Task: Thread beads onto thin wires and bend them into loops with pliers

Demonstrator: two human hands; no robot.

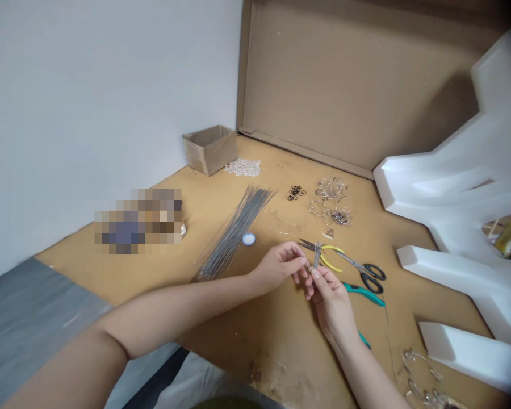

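Observation:
Over the brown tabletop (276, 335), my right hand (334, 304) pinches a small bundle of thin grey wires (317, 255) that stands upright from its fingertips. Close against it, my left hand (276, 268) has its thumb and forefinger pressed together near the base of the bundle. What those fingers grip is too small to make out. Yellow-handled pliers (332, 258) and black-handled scissors (368, 275) lie just beyond my right hand. A tool with teal handles (366, 293) is partly covered by that hand. Left of my hands lies a large sheaf of straight grey wires (238, 230).
A round white disc with a blue rim (248, 239) sits beside the sheaf. Farther back are a cardboard box (210, 150), clear beads (243, 166), black rings (296, 193) and tangled wire pieces (332, 188). White foam packing (438, 182) borders the right side. Blurred items stand at left.

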